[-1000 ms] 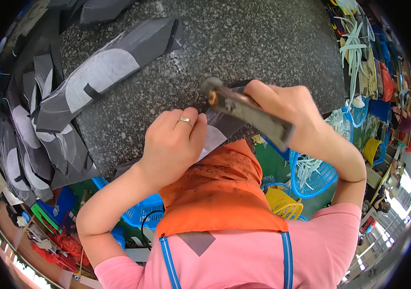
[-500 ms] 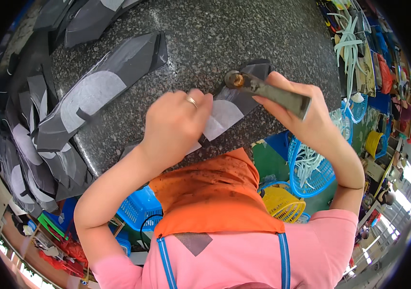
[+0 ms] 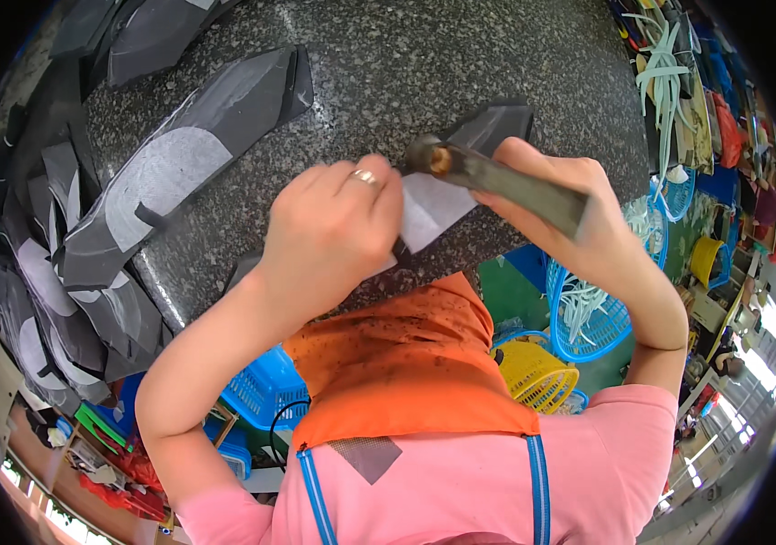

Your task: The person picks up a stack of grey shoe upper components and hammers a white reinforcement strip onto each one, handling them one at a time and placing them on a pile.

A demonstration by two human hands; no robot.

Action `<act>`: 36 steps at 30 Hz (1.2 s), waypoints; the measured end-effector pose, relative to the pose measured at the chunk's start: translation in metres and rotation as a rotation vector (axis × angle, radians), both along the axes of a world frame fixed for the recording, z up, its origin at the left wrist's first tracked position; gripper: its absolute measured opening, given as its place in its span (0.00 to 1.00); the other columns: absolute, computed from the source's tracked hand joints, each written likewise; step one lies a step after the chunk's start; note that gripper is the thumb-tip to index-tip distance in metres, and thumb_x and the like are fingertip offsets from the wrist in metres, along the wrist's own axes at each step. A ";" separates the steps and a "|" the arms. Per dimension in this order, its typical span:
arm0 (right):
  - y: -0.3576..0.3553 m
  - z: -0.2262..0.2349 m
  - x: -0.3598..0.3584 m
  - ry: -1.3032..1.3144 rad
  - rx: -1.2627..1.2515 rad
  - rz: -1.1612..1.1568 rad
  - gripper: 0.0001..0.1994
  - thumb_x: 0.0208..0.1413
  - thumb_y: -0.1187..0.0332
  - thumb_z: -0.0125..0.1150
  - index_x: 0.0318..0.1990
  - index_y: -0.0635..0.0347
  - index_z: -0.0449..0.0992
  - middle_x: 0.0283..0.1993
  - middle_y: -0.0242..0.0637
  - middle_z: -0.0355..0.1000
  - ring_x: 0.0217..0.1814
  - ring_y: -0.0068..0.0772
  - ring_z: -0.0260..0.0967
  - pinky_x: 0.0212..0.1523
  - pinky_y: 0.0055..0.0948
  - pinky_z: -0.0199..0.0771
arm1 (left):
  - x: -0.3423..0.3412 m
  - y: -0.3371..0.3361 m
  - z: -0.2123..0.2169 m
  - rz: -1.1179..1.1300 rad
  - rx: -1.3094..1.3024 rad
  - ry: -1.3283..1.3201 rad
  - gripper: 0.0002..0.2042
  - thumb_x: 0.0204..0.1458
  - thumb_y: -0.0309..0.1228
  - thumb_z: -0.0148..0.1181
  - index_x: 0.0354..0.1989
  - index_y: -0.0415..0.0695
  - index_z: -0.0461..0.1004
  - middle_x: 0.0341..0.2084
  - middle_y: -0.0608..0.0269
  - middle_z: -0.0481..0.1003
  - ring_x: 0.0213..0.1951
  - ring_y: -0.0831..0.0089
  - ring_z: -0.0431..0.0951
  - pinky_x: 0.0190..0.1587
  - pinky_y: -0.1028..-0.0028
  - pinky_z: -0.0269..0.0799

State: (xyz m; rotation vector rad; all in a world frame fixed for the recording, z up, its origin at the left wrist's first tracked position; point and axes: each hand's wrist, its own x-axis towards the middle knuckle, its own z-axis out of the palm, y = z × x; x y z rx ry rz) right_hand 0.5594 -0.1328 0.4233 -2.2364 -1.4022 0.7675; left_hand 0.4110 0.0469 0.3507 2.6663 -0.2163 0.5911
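My right hand [image 3: 574, 213] is wrapped round the handle of a hammer [image 3: 524, 189], whose worn head hangs just beside my left fingertips. Under it, near the front edge of the stone slab, lies a dark grey flat piece [image 3: 488, 127] with a pale grey patch [image 3: 433, 211]. The fingers of my left hand [image 3: 329, 218], a ring on one of them, are closed and pressed down at the left part of this piece. Their tips are hidden, so what exactly they pinch is not visible. A similar dark piece [image 3: 252, 98] with a rounded pale patch rests farther left.
The speckled stone slab [image 3: 388, 82] carries more dark cut pieces [image 3: 156, 41] at its far left. A pile of them [image 3: 52, 282] sits beyond the left edge. Blue baskets [image 3: 592, 336], one with pale strips, and a yellow basket [image 3: 538, 372] stand below at the right.
The hammer head has shifted slightly left, closer to my left fingers. The dark piece under my hands has turned a little, its far tip now farther right. My left hand remains pressed down.
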 end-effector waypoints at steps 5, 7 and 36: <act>-0.001 -0.010 0.003 -0.097 0.091 -0.050 0.07 0.56 0.72 0.63 0.41 0.64 0.75 0.27 0.38 0.68 0.24 0.31 0.62 0.29 0.24 0.66 | 0.019 0.004 -0.002 -0.016 -0.034 0.090 0.10 0.38 0.20 0.60 0.33 0.38 0.75 0.27 0.60 0.72 0.29 0.67 0.76 0.30 0.70 0.71; 0.000 -0.006 0.006 -0.087 -0.045 -0.087 0.07 0.56 0.73 0.62 0.41 0.64 0.75 0.27 0.39 0.68 0.24 0.31 0.62 0.29 0.25 0.66 | 0.015 0.015 -0.005 0.026 -0.394 0.243 0.11 0.40 0.19 0.59 0.35 0.39 0.76 0.26 0.60 0.72 0.28 0.64 0.76 0.29 0.68 0.71; 0.046 -0.018 -0.054 -0.283 -0.031 0.381 0.13 0.53 0.63 0.59 0.46 0.46 0.71 0.24 0.29 0.62 0.20 0.27 0.70 0.13 0.30 0.68 | -0.073 0.042 -0.005 0.041 -0.094 0.088 0.06 0.39 0.24 0.61 0.28 0.43 0.73 0.26 0.64 0.71 0.27 0.66 0.74 0.28 0.69 0.70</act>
